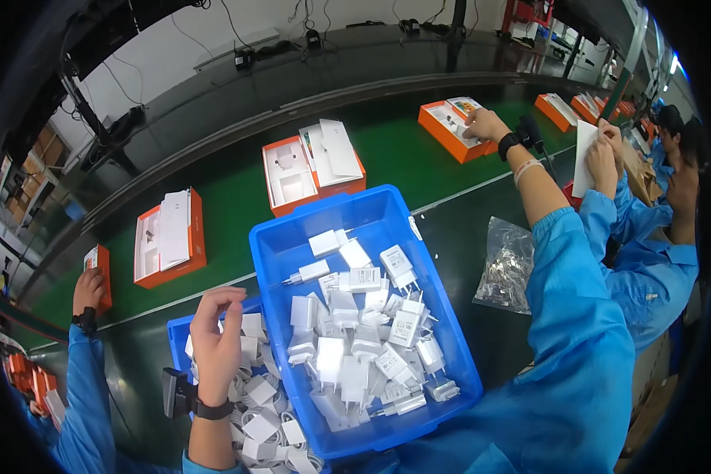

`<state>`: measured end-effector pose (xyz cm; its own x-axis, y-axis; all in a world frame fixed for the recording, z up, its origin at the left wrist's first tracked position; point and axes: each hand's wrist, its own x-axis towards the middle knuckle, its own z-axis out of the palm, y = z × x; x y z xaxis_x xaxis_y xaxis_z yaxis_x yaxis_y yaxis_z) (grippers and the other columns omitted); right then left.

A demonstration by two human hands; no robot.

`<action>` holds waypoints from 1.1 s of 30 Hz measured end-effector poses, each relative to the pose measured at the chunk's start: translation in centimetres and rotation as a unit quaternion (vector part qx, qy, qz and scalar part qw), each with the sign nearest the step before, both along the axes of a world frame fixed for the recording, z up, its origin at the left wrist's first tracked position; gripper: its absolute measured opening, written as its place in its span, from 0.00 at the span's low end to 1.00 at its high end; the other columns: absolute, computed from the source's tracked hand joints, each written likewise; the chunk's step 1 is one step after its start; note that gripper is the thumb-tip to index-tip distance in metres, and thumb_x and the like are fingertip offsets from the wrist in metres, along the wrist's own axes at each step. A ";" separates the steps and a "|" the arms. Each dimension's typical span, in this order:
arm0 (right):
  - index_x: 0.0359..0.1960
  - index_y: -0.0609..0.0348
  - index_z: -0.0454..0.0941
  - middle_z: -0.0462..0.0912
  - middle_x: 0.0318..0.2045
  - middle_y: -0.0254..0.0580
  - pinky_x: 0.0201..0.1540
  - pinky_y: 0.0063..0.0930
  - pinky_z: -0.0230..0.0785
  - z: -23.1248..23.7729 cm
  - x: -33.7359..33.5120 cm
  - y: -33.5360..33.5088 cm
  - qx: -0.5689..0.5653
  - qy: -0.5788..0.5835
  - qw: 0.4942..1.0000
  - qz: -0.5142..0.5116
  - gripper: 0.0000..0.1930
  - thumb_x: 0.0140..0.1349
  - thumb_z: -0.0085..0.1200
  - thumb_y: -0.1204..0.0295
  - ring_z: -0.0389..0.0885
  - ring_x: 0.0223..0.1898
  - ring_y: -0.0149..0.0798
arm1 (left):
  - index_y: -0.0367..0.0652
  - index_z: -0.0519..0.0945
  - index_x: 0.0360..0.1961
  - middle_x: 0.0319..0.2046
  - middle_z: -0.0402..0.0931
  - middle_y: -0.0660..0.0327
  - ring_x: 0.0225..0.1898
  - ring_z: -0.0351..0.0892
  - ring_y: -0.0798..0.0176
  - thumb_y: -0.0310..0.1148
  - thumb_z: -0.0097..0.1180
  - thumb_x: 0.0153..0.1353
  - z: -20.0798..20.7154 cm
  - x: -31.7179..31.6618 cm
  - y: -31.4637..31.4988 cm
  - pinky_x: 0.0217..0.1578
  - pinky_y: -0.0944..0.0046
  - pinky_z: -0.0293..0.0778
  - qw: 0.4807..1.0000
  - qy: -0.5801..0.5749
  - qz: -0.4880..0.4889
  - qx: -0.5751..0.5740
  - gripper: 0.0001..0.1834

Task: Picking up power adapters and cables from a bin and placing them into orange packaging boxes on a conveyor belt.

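Note:
My left hand (216, 340) hovers at the left side of the blue bin of chargers, above a second blue bin (179, 332) of white cables (261, 426). Its fingers are loosely bent, the thumb stands apart, and nothing shows in it. White plug chargers (355, 316) lie heaped in the larger blue bin (468, 371). My right hand (486, 126) reaches far right into an open orange box (441, 136) with a white inside. Its fingers are bent down at the box's inner edge; what they pinch, if anything, is hidden.
More open orange boxes (316, 189) stand along the green conveyor belt (387, 150). A clear bag of small metal parts (507, 265) lies right of the bin. Co-workers sit at right, one holding a white sheet (584, 158); at left another person's hand (89, 291) touches a box.

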<state>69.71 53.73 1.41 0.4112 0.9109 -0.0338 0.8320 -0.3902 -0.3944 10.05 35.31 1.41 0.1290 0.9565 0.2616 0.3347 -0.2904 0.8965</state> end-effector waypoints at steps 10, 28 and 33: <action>0.26 0.61 0.82 0.85 0.27 0.52 0.41 0.39 0.75 -5.5 2.7 0.2 0.129 -0.158 0.979 0.021 0.08 0.48 0.67 0.70 0.84 0.34 0.50 | 0.35 0.78 0.39 0.45 0.78 0.58 0.41 0.75 0.68 0.22 0.52 0.66 0.4 0.8 0.1 0.42 0.70 0.70 1.000 0.000 0.008 -0.018 0.04; 0.43 0.60 0.84 0.85 0.35 0.48 0.38 0.34 0.75 0.9 -8.6 -6.1 0.304 -0.072 0.925 0.216 0.12 0.63 0.52 0.72 0.83 0.32 0.45 | 0.33 0.79 0.40 0.43 0.81 0.56 0.45 0.79 0.63 0.21 0.52 0.64 -0.1 0.9 0.9 0.49 0.66 0.72 0.997 0.067 -0.031 0.034 0.06; 0.41 0.63 0.82 0.85 0.33 0.47 0.42 0.38 0.76 3.3 -25.8 -15.0 0.111 0.070 0.810 0.571 0.12 0.59 0.60 0.69 0.84 0.35 0.49 | 0.34 0.78 0.42 0.45 0.78 0.58 0.48 0.75 0.67 0.23 0.50 0.68 -0.4 0.2 0.1 0.52 0.67 0.68 0.997 0.064 -0.052 0.013 0.06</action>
